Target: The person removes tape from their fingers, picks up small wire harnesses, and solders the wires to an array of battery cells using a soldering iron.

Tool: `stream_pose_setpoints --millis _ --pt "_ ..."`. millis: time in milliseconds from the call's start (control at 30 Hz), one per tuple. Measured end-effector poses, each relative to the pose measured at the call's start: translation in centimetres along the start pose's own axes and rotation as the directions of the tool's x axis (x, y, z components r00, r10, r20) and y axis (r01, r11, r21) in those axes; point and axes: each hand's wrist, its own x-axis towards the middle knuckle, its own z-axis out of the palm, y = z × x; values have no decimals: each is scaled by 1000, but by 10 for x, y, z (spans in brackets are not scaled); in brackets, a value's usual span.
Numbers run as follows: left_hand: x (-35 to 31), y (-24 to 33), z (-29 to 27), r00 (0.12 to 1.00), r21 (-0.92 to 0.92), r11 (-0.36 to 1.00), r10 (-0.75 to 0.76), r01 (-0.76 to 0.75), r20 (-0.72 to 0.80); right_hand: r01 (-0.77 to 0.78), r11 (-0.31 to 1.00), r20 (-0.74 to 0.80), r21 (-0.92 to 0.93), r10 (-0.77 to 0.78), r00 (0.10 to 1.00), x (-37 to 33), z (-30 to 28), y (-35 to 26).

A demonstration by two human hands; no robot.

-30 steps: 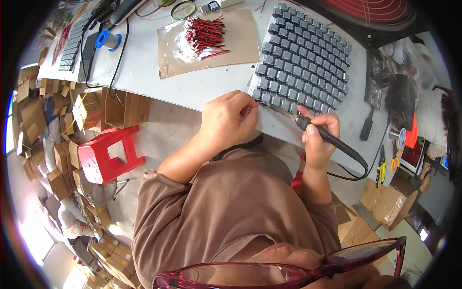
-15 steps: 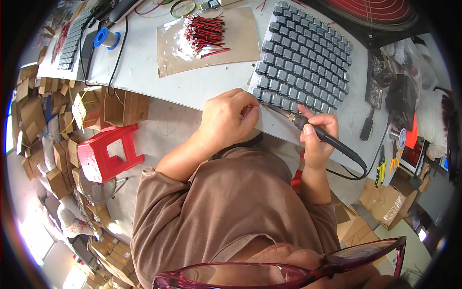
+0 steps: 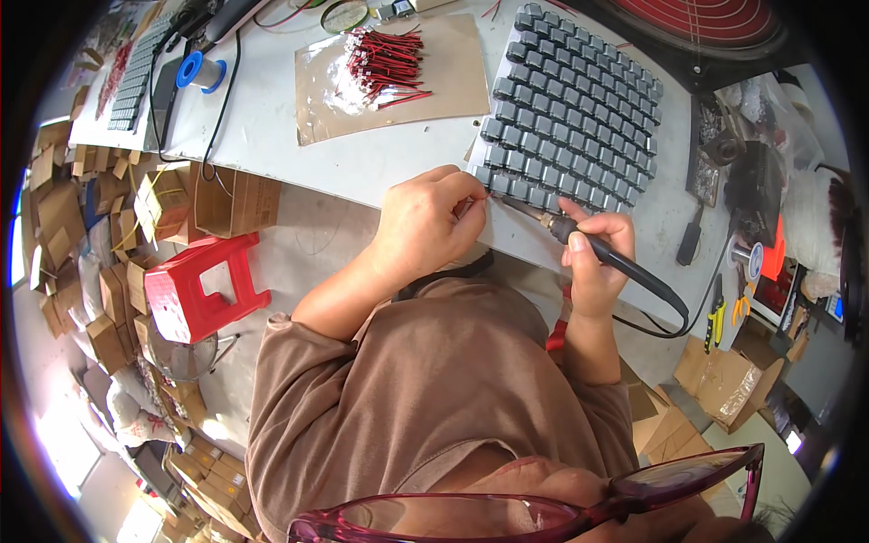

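In my right hand (image 3: 596,258) is a black-handled soldering iron (image 3: 626,263), gripped like a pen. Its metal tip points left to the near left corner of a tray-like array of grey square blocks (image 3: 572,116), set in close rows on the table. My left hand (image 3: 427,219) is closed in a pinch beside that corner, its fingertips close to the iron's tip. What the left fingers hold is hidden or too thin to make out.
Red-and-black wires with white connectors (image 3: 387,65) lie on a brown sheet (image 3: 453,86). A blue-flanged spool (image 3: 201,72) stands at left, a red grille (image 3: 701,25) at far right. Pliers (image 3: 716,317) hang at the right edge. A red stool (image 3: 172,294) sits beside the table.
My right hand and the soldering iron have shifted very slightly left. My left hand and the grey blocks look the same as before.
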Motion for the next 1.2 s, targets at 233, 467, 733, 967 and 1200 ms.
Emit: stream_pose_setpoints --millis 233,467,733,967,1200 --pt "1 1 0 1000 3 1000 -9 9 6 47 998 7 -29 -47 999 0 0 3" --pt "1 0 0 1000 -4 1000 -12 12 11 -7 998 -76 68 12 997 1 -1 2" --pt "1 0 -2 999 26 1000 -17 16 50 -14 992 -111 124 28 993 0 -3 3" --pt "1 4 -6 998 65 998 -18 14 66 -23 990 -122 137 40 992 0 -10 2" --pt "10 1 -34 938 -135 969 -157 207 309 -53 988 -143 145 74 987 -3 -12 1"
